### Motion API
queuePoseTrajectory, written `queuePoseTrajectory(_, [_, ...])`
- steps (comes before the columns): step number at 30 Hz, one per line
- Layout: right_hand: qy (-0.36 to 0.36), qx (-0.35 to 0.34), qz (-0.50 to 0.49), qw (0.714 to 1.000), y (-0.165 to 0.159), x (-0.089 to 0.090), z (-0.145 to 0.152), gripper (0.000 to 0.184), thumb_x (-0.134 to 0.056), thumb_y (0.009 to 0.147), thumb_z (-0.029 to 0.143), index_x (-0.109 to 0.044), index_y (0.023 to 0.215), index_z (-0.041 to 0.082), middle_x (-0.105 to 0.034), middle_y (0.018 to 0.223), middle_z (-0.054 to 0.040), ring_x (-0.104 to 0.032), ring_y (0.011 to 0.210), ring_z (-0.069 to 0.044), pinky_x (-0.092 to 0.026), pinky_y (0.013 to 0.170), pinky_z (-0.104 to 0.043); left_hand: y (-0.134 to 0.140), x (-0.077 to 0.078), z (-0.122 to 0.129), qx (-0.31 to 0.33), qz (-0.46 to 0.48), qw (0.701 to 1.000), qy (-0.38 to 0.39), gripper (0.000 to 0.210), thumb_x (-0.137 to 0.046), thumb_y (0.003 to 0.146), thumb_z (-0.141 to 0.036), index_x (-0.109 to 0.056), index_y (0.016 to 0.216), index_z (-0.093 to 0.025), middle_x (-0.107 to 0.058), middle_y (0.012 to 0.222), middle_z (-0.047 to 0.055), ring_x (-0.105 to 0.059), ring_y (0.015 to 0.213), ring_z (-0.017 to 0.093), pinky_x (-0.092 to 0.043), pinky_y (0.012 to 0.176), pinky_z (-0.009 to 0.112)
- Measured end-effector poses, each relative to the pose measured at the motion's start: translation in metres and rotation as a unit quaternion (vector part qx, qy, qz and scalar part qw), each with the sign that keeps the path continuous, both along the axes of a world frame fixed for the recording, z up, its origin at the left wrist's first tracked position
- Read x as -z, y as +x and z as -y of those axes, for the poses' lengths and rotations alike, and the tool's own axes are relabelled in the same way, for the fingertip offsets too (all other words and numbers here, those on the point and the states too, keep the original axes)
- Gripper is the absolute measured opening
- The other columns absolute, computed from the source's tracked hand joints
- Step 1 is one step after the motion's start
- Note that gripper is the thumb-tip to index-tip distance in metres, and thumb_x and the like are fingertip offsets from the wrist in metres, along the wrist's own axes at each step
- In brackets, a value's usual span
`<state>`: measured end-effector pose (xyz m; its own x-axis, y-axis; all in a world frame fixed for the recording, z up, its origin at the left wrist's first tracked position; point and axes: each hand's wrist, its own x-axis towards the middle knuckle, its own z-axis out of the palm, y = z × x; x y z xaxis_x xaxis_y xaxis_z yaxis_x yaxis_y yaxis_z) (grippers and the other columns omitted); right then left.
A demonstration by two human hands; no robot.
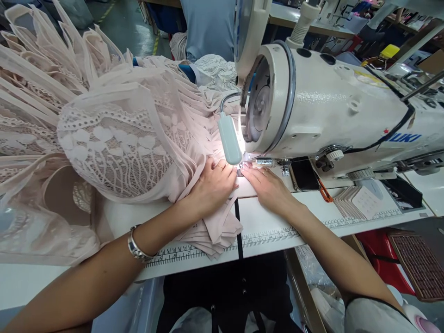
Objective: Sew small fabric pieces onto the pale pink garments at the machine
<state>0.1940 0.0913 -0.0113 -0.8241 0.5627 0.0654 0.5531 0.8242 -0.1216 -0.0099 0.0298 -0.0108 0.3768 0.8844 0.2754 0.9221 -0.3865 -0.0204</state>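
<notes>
Under the needle end of a white sewing machine [319, 106], both of my hands meet in a bright patch of light. My left hand [217, 185] is closed on pale pink bra fabric [218, 226], its fingertips beside the needle area. Layers of that fabric hang from under the palm toward the table's front edge. My right hand [268, 187] has its fingers pressed together, fingertips close to the presser foot; what they pinch is hidden in the glare. A pale green lamp [229, 141] hangs just above my fingers.
Lace bras [121, 143] are heaped on the left. Right of my right hand lie a black phone-like slab [305, 175], orange snips [325, 190] and a stack of fabric pieces [357, 202]. A ruler tape [270, 236] follows the front edge. A person in blue [210, 30] is beyond the table.
</notes>
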Motion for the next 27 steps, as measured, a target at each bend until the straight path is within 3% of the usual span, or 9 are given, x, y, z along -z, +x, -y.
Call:
queuePoseTrajectory(5, [-0.024, 0.033, -0.003, 0.999, 0.001, 0.001, 0.0, 0.058, -0.026, 0.095, 0.007, -0.051, 0.147, 0.013, -0.058, 0.148, -0.0151, -0.052, 0.136, -0.027, -0.048, 0.109, -0.05, 0.003, -0.002, 0.001, -0.023, -0.016, 1.0, -0.008, 0.027, -0.047, 0.104, -0.032, -0.067, 0.108, -0.014, -0.067, 0.097, 0.012, -0.061, 0.098, 0.031, -0.038, 0.098, 0.052])
queuePoseTrajectory(8, [-0.039, 0.081, 0.009, 0.996, -0.002, 0.001, -0.001, 0.057, -0.03, 0.094, 0.009, -0.051, 0.146, 0.016, -0.061, 0.144, -0.0137, -0.059, 0.126, -0.029, -0.049, 0.103, -0.049, 0.005, -0.002, 0.004, -0.024, -0.013, 1.0, -0.002, 0.03, -0.044, 0.105, -0.029, -0.066, 0.111, -0.011, -0.068, 0.096, 0.014, -0.061, 0.096, 0.031, -0.038, 0.099, 0.052])
queuePoseTrajectory(12, [-0.022, 0.123, 0.025, 0.992, -0.008, 0.003, -0.008, 0.049, -0.037, 0.092, 0.011, -0.06, 0.135, 0.017, -0.072, 0.108, -0.0153, -0.065, 0.095, -0.031, -0.052, 0.085, -0.047, 0.005, 0.0, 0.004, -0.028, 0.021, 0.999, 0.002, 0.028, -0.042, 0.104, -0.025, -0.064, 0.113, -0.011, -0.07, 0.102, 0.015, -0.062, 0.098, 0.031, -0.037, 0.101, 0.054])
queuePoseTrajectory(16, [0.005, 0.117, 0.015, 0.993, -0.009, 0.004, -0.014, 0.044, -0.038, 0.092, 0.012, -0.065, 0.126, 0.02, -0.068, 0.083, -0.0101, -0.061, 0.075, -0.026, -0.05, 0.08, -0.045, 0.002, -0.002, -0.008, -0.042, 0.09, 0.993, -0.059, 0.02, -0.049, 0.1, -0.026, -0.059, 0.113, -0.014, -0.07, 0.107, 0.012, -0.063, 0.109, 0.031, -0.033, 0.11, 0.059])
queuePoseTrajectory(21, [0.0, 0.092, 0.028, 0.995, -0.004, -0.001, -0.009, 0.042, -0.038, 0.088, 0.007, -0.068, 0.115, 0.02, -0.071, 0.102, -0.0127, -0.062, 0.088, -0.03, -0.049, 0.086, -0.049, -0.001, -0.009, -0.023, -0.027, 0.13, 0.985, -0.113, 0.011, -0.049, 0.097, -0.025, -0.055, 0.103, -0.018, -0.07, 0.095, 0.007, -0.065, 0.104, 0.029, -0.033, 0.114, 0.058])
queuePoseTrajectory(27, [0.038, 0.073, 0.003, 0.997, 0.002, 0.003, -0.007, 0.056, -0.037, 0.088, 0.004, -0.063, 0.135, 0.02, -0.07, 0.123, -0.0137, -0.06, 0.111, -0.034, -0.045, 0.102, -0.057, -0.002, -0.008, -0.022, -0.008, 0.147, 0.985, -0.087, 0.009, -0.045, 0.095, -0.024, -0.054, 0.095, -0.02, -0.069, 0.085, 0.006, -0.066, 0.102, 0.029, -0.035, 0.115, 0.057])
